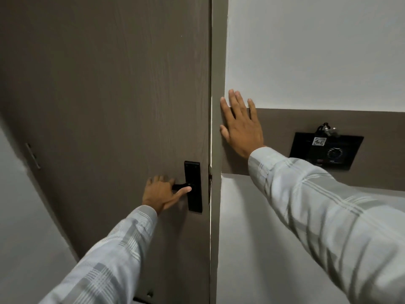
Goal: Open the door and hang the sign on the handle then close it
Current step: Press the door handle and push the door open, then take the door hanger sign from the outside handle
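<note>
1. Door (105,106): grey-brown wood grain, fills the left of the view; its edge meets the frame (217,62) with only a thin gap visible.
2. Handle (182,186): black lever on a black backplate (193,186), at about 6 o'clock from view centre.
3. Left hand (161,193): fingers curled over the lever, gripping it; thumb lies along its underside toward the backplate.
4. Right hand (241,126): flat, fingers spread open, palm pressed on the frame and wall (306,51), at 1 o'clock from the handle.
5. Black wall panel (326,151): at 3 o'clock from the right hand, well apart; keys (327,129) hang at its top edge.
6. Sign: cannot be identified.
</note>
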### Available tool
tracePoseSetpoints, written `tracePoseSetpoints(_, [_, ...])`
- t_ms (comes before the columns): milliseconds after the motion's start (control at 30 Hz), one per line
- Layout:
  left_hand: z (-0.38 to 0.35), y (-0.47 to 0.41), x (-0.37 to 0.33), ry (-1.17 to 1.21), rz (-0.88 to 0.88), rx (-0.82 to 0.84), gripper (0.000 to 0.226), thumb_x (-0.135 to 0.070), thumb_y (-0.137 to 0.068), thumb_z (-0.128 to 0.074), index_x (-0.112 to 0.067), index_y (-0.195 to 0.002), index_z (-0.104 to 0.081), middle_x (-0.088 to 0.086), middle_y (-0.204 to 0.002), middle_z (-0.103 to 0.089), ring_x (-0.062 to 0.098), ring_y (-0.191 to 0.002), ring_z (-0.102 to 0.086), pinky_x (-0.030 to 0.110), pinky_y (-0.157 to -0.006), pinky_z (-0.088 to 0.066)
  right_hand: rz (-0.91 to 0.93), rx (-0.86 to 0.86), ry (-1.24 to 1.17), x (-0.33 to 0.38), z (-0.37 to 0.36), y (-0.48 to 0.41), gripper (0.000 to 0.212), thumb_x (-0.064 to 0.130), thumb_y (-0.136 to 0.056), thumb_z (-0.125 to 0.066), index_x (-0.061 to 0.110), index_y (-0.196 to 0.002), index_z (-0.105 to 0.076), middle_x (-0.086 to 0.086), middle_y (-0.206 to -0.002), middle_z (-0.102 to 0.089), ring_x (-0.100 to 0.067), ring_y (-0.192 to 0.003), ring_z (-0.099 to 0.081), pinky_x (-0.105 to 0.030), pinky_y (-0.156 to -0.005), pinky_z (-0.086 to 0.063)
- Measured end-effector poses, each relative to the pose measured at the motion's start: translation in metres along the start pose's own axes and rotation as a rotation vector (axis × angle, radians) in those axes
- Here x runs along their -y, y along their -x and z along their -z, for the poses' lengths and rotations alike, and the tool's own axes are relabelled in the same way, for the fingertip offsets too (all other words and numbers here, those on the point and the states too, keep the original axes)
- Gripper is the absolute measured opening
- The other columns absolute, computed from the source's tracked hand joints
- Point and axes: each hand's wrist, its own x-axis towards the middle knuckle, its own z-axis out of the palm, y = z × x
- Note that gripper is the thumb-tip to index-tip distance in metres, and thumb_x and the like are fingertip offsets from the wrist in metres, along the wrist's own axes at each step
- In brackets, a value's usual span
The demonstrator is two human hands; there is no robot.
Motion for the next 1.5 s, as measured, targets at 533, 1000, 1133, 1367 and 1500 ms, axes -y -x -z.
tracePoseSetpoints(533, [0.01, 0.077, 0.014, 0.039, 0.112, -0.07, 0.086, -0.076, -0.085, 0.0, -0.023, -0.105, -0.065, 0.002, -0.113, -0.069, 0.02, -0.114, -0.058, 0.04, -0.118, -0.026, 0.014, 0.204, -0.743, 0.032, -0.064, 0.117, 0.013, 0.002, -0.086, -0.053, 0.008, -0.091, -0.063, -0.007, -0.092, -0.064, -0.026, -0.088, -0.058, -0.038, -0.071, -0.05])
tracePoseSetpoints(1000, [0.014, 0.201, -0.006, 0.038, 0.329, -0.428, 0.076, -0.063, -0.097, -0.015, -0.018, -0.157, -0.002, 0.003, -0.167, -0.001, 0.015, -0.154, 0.002, 0.042, -0.125, -0.002, -0.036, 0.797, -1.089, 0.128, -0.118, 0.146, 0.071, 0.032, -0.086, -0.07, 0.017, -0.144, -0.033, -0.01, -0.141, -0.046, -0.029, -0.134, -0.04, -0.046, -0.102, -0.043])
tracePoseSetpoints(1133, [0.021, 0.233, -0.02, -0.051, 0.313, -0.515, 0.075, -0.057, -0.098, -0.022, -0.012, -0.156, -0.005, 0.01, -0.167, -0.003, 0.025, -0.154, -0.005, 0.047, -0.125, -0.003, -0.032, 0.911, -1.188, 0.17, -0.12, 0.147, 0.086, 0.024, -0.083, -0.075, 0.013, -0.151, -0.023, -0.016, -0.149, -0.04, -0.033, -0.139, -0.036, -0.045, -0.111, -0.037])
tracePoseSetpoints(1367, [0.027, 0.261, -0.037, -0.157, 0.226, -0.505, 0.076, -0.055, -0.099, -0.028, -0.011, -0.156, -0.006, 0.012, -0.166, -0.002, 0.03, -0.153, -0.009, 0.043, -0.126, -0.001, -0.006, 1.058, -1.327, 0.228, -0.107, 0.149, 0.095, 0.016, -0.082, -0.079, 0.01, -0.154, -0.018, -0.019, -0.153, -0.037, -0.036, -0.141, -0.035, -0.044, -0.115, -0.033])
tracePoseSetpoints(1500, [0.027, 0.274, -0.03, -0.127, 0.253, -0.488, 0.078, -0.058, -0.098, -0.027, -0.012, -0.156, -0.004, 0.009, -0.167, 0.006, 0.029, -0.153, 0.0, 0.035, -0.125, 0.003, 0.057, 1.156, -1.431, 0.251, -0.095, 0.145, 0.071, -0.003, -0.087, -0.068, 0.003, -0.148, -0.033, -0.023, -0.145, -0.046, -0.036, -0.128, -0.05, -0.035, -0.099, -0.049])
